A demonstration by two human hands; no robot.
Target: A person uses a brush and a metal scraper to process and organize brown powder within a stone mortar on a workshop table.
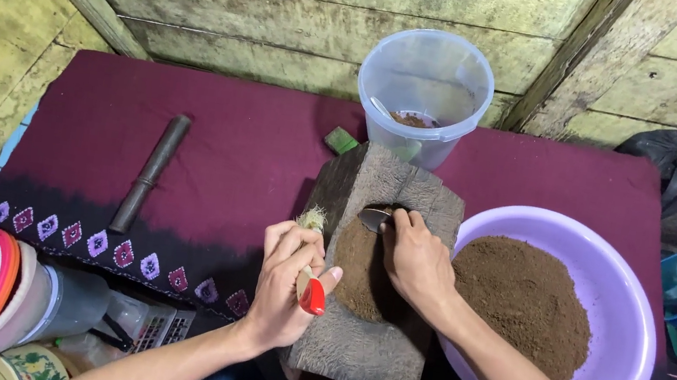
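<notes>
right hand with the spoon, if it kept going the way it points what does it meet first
The right hand points its spoon left and slightly up, so it would probably meet the wooden block's hollow rim first; depth is hard to judge.

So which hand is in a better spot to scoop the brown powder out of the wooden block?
Probably the right hand: it holds the metal spoon inside the wooden mortar's hollow, on the brown powder. The left hand holds a red-handled brush at the block's edge.

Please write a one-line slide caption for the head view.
Right hand spoons brown powder from a wooden block; left hand holds a brush, beside a purple basin.
</notes>
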